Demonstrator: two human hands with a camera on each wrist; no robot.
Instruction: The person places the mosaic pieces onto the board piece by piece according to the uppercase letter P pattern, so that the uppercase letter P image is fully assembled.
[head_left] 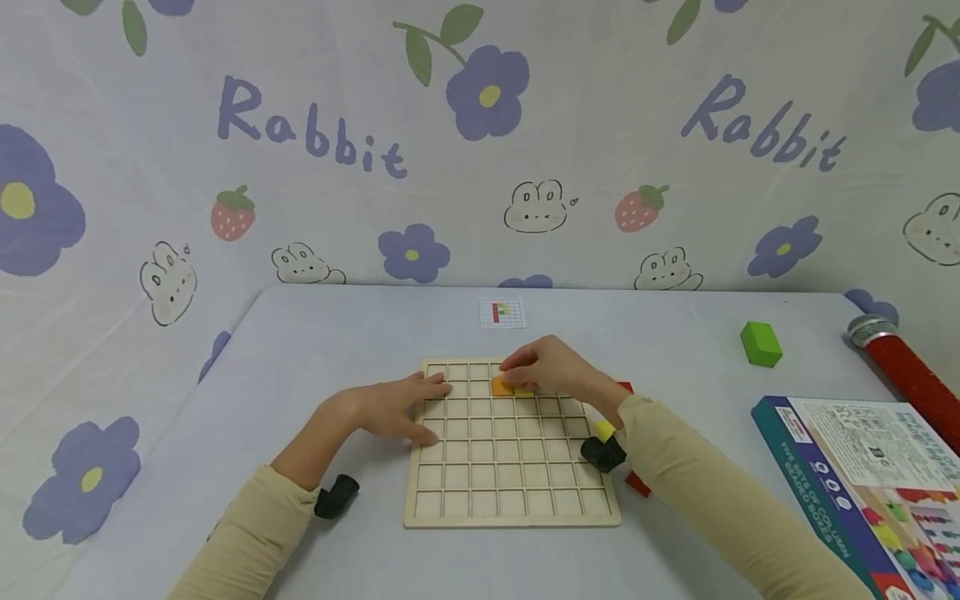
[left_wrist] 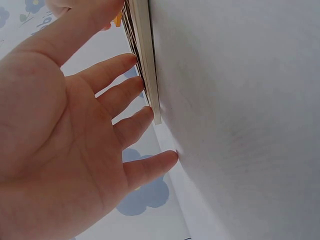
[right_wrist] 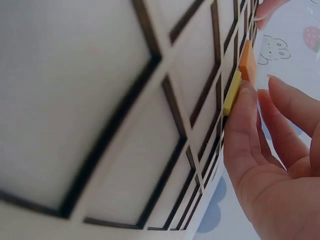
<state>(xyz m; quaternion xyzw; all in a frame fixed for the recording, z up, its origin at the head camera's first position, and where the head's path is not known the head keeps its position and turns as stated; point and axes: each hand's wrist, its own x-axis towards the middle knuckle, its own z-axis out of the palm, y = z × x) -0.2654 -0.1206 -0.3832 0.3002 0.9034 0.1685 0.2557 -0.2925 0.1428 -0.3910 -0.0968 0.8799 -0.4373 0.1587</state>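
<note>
A wooden grid board [head_left: 512,522] lies flat on the table. An orange block [head_left: 501,387] sits at its second row from the back, with a yellow block [head_left: 525,389] beside it on the right, partly covered by my hand. My right hand [head_left: 558,367] reaches over from the right; in the right wrist view, one fingertip touches where the orange block [right_wrist: 248,62] meets the yellow block [right_wrist: 232,94], while other fingertips stand apart from them. My left hand [head_left: 393,406] rests at the board's left edge, fingers spread, holding nothing.
Behind the board lies a small card [head_left: 502,313] with a coloured grid pattern. Red pieces [head_left: 637,483] and a yellow piece [head_left: 605,430] show beside my right forearm. A green block [head_left: 761,344], a printed box [head_left: 847,492] and a red microphone [head_left: 911,371] are on the right.
</note>
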